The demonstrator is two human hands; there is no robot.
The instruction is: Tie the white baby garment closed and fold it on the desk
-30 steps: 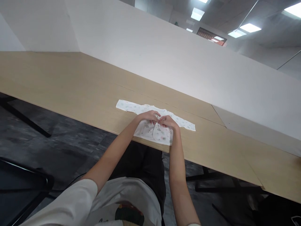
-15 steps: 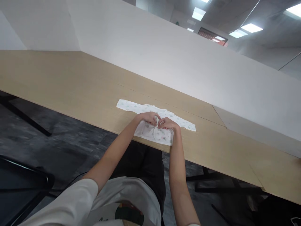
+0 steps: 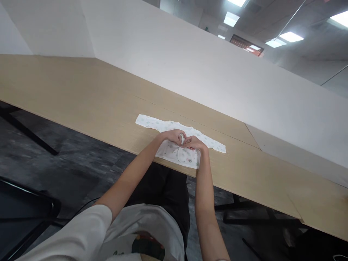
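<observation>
A small white long-sleeved baby shirt with a faint print lies on the table, its sleeves stretched out to both sides. My left hand is closed on the fabric at the middle of the front. Right beside it, my right hand pinches the same spot, fingertips nearly touching those of the left. Between the fingers the cloth is bunched and lifted a little, with creases running out from it. Whatever small fastening may be under the fingertips is hidden.
The light wooden table runs across the view, its near edge just below the shirt. Behind it rises a white partition. Black table legs stand beneath, and a dark chair is at lower left.
The fingers have shifted slightly at the shirt's front, and the pinched cloth stands up a bit more between them. The shirt stays in place; the camera view has tilted slightly.
</observation>
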